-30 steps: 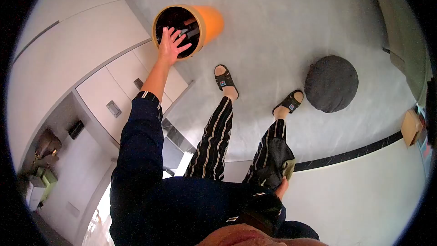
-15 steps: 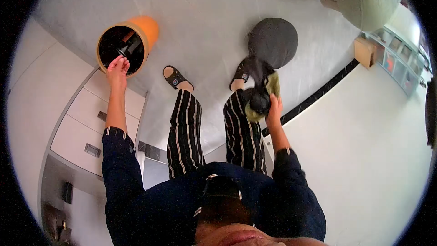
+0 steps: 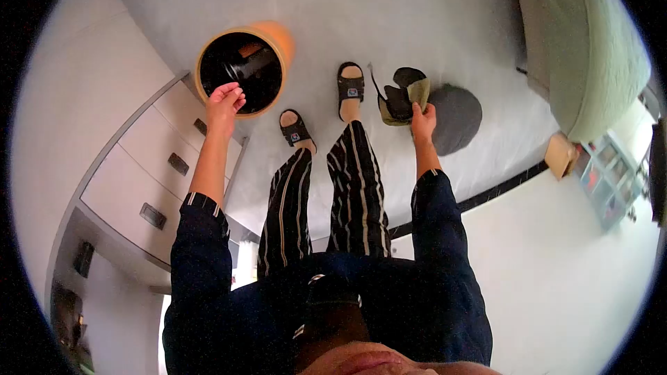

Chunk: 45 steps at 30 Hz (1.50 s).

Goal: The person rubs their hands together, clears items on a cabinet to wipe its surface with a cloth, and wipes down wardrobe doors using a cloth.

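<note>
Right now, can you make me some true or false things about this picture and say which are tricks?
1. The right hand holds a dark and olive-green item. True.
2. The bin is blue. False: it is orange.
3. Both feet wear dark sandals. True.
4. The grey cushion on the floor is square. False: it is round.
5. The left hand is nearer the bin than the cushion. True.

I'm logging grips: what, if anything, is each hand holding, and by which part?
The right hand grips the black-and-green item by its green part; whether the left hand pinches anything cannot be told.
</note>
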### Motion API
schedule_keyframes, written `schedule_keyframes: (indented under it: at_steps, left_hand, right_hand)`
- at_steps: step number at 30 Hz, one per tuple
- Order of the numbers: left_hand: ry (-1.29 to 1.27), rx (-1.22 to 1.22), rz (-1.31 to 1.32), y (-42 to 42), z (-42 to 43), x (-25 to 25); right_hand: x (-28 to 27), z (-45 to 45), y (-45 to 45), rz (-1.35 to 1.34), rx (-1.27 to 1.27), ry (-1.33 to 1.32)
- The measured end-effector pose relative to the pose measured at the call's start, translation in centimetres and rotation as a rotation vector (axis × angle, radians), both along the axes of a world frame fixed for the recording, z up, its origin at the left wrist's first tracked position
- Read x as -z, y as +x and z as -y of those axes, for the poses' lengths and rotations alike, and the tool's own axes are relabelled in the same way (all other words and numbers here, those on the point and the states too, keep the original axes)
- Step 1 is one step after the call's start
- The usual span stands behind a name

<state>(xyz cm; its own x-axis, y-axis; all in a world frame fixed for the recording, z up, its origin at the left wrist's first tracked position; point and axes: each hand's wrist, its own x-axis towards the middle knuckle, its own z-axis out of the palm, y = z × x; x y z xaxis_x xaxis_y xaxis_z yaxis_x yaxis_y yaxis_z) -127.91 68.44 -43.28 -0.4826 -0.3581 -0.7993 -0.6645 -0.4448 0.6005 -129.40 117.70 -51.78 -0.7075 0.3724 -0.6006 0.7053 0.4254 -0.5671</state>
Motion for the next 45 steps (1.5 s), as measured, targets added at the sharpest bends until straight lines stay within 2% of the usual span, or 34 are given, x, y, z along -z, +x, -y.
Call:
schedule_keyframes:
  at_steps: [4, 7, 10, 12, 13, 14, 15, 17, 19, 20, 23, 24, 25, 27, 29, 30, 33, 34, 35, 37, 41, 43, 45]
  left_hand:
    - [0.001, -0.056, 0.016, -0.3, 0.0, 0.8]
    - [0.056, -0.149, -0.037, -0.7, -1.2, -0.1]
    - [0.119, -0.348, -0.159, -0.7, -2.3, 1.1]
    - [0.158, -0.389, -0.198, -0.2, -2.5, 1.0]
    - [0.167, -0.408, -0.199, -0.6, -2.8, 0.8]
    - [0.177, -0.430, -0.193, -1.0, -3.1, 0.3]
    - [0.186, -0.454, -0.185, -1.0, -3.5, -0.1]
    - [0.193, -0.398, -0.194, -1.5, -3.9, -0.2]
    - [0.162, -0.333, -0.215, -1.9, -4.6, -1.6]
    - [0.100, -0.285, -0.151, -1.8, -5.1, -2.3]
    - [0.395, -0.363, -0.316, -1.5, -4.6, -4.8]
    - [0.368, -0.215, -0.385, -1.8, -4.7, -5.4]
    - [0.375, -0.212, -0.342, -1.8, -4.6, -5.7]
    - [0.431, -0.232, -0.317, -1.6, -3.7, -5.0]
    - [0.358, -0.285, -0.119, -2.1, -1.8, -4.5]
    - [0.300, -0.196, -0.130, -2.2, -1.3, -4.1]
    - [0.379, -0.280, -0.141, -1.2, -1.8, -4.3]
    - [0.402, -0.239, -0.236, -0.9, -2.4, -4.5]
    - [0.449, -0.200, -0.358, -0.4, -3.3, -4.8]
    - [0.442, -0.156, -0.340, -0.7, -3.3, -5.5]
    - [0.316, -0.237, -0.093, -1.5, -1.0, -2.5]
    - [0.336, -0.247, -0.089, -1.9, -0.8, -1.8]
    - [0.366, -0.251, -0.114, -1.2, -0.9, -2.3]
  right_hand:
    - [4.2, -1.6, -3.3, 0.237, -0.281, 0.350]
    - [4.4, -1.3, -5.6, 0.083, -0.637, 0.499]
    - [-0.1, 7.4, -9.0, 0.000, -0.575, -0.228]
    - [-8.2, 16.4, -9.4, -0.006, -0.542, -0.476]
    - [-10.1, 19.9, -8.4, 0.012, -0.639, -0.441]
    - [-12.0, 22.8, -7.5, 0.089, -0.650, -0.542]
    - [-12.6, 25.9, -6.4, -0.035, -0.770, -0.620]
    - [-14.0, 31.9, -4.7, -0.160, -0.804, -0.608]
    - [-11.6, 36.3, -2.8, -0.248, -0.707, -0.604]
    - [-10.1, 37.8, -2.8, -0.108, -0.590, -0.774]
    - [-9.9, 39.5, -5.3, 0.262, -0.343, -0.815]
    - [-10.0, 39.8, -5.6, 0.385, -0.260, -0.817]
    - [-9.9, 40.4, -4.8, 0.140, -0.261, -0.836]
    - [-11.0, 39.6, -4.9, 0.267, -0.408, -0.879]
    - [-14.3, 40.5, -2.7, 0.073, -0.568, -0.775]
    - [-15.2, 40.7, -1.7, -0.016, -0.642, -0.718]
    - [-12.0, 40.5, -0.6, -0.074, -0.585, -0.579]
    - [-13.1, 40.2, -4.1, 0.205, -0.426, -0.897]
    - [-9.0, 40.0, -2.6, 0.285, -0.276, -0.926]
    - [-9.0, 40.3, -3.2, 0.326, -0.254, -0.886]
    - [-12.0, 41.2, 0.4, -0.112, -0.603, -0.680]
    - [-13.0, 41.2, 0.2, -0.194, -0.588, -0.696]
    - [-11.7, 40.8, 0.5, -0.073, -0.574, -0.682]
